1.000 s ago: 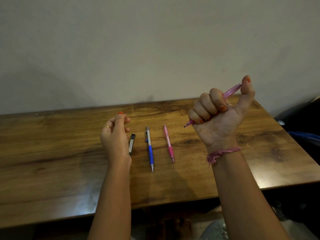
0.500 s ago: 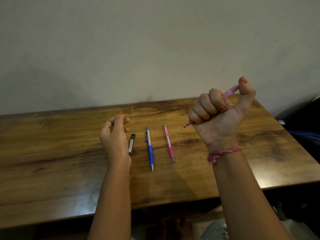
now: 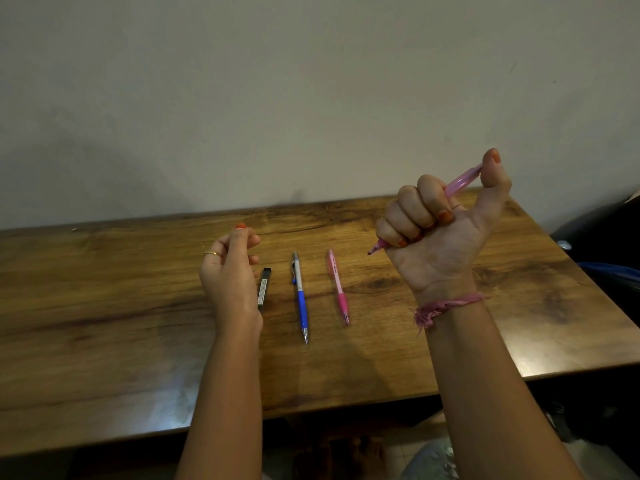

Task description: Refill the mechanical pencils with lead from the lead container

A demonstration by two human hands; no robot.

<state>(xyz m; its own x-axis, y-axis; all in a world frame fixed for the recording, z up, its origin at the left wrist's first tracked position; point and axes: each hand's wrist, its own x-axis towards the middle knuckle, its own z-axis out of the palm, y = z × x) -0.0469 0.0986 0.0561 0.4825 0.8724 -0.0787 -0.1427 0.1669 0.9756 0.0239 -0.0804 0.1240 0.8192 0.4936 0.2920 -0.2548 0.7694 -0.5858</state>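
My right hand (image 3: pixel 438 237) is raised above the table in a fist around a purple-pink mechanical pencil (image 3: pixel 462 181), thumb pressed on its top end, tip pointing down-left. My left hand (image 3: pixel 230 271) hovers over the table with fingertips pinched together; whether something thin is held between them cannot be told. Just right of it lies the black lead container (image 3: pixel 264 289). A blue and silver mechanical pencil (image 3: pixel 300 299) and a pink mechanical pencil (image 3: pixel 339 289) lie side by side on the wooden table (image 3: pixel 104 323), tips toward me.
A plain wall rises behind the table's far edge. A dark object with a blue part (image 3: pixel 609 268) sits off the table's right side. The floor and my feet show below the near edge.
My right thumb has shifted slightly on the pencil's top end. The left hand and the things on the table stay put.
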